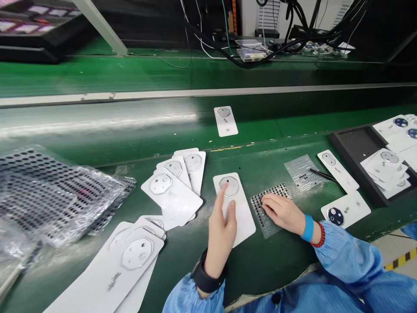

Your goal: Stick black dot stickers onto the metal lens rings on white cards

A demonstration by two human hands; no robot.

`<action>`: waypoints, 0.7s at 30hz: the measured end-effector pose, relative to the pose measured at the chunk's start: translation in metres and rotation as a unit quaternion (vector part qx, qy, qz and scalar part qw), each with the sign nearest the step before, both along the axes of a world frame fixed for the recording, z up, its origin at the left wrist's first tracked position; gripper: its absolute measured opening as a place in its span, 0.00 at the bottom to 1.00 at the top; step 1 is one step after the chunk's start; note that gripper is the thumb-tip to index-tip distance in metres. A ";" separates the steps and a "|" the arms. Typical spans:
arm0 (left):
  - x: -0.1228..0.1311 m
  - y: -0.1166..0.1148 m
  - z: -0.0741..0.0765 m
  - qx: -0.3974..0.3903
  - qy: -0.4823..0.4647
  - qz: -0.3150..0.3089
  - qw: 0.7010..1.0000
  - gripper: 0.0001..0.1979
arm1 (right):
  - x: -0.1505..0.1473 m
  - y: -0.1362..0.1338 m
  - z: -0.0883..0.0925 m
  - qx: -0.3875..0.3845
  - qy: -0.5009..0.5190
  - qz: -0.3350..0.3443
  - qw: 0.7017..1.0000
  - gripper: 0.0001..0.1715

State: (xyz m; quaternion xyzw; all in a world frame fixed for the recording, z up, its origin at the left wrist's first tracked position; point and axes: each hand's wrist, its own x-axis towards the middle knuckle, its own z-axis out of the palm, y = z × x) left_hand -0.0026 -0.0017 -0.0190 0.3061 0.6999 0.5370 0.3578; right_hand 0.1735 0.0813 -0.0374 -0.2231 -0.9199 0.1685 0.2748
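A white panel (239, 213) like a phone's back cover, with a silver octagonal camera plate, lies flat in front of me. My left hand (222, 221) is over its left edge, index finger stretched onto the octagon and thumb apart; it holds nothing. To the right, my right hand (282, 211) has its fingertips pinched together on a clear sheet of black dots (276, 191); whatever is between them is too small to make out. Behind it lies a mostly used clear sheet (302, 171) with a few dots left, and black tweezers (322, 174) at its edge.
Stacked white panels (176, 204) and larger ones (130, 269) lie to the left, beside plastic-wrapped dot sheets (58, 195). One panel (226, 121) lies farther back. On the right are two panels (339, 171) (347, 211) and a black tray (355, 161) holding more.
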 end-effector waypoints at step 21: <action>0.041 -0.021 0.057 0.090 -0.030 -0.083 0.992 0.09 | -0.012 -0.027 0.062 0.139 0.112 -0.051 0.983 0.14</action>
